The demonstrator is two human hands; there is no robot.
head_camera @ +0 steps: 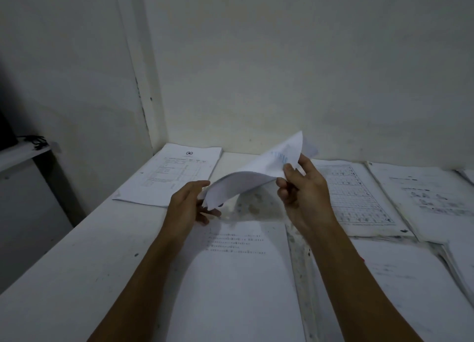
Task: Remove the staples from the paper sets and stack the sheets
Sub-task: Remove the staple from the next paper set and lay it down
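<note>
Your left hand (188,203): fingers pinch the paper set (252,177) at its lower corner.
Your right hand (304,190): fingers grip its upper edge, mid-frame.
Counter (77,252): other sheets lie below.

Bare desk (77,264) strip along left edge gives open passage. Walls (282,72) close off back and left; paper stacks (359,195) cover centre and right, lying flat and low.

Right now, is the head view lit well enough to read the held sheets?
Head view: dim and bluish; the bent white paper set, gripped by left hand and right hand, is soft-edged, its faint blue print unreadable; wide-angle lens bows the edges.
</note>
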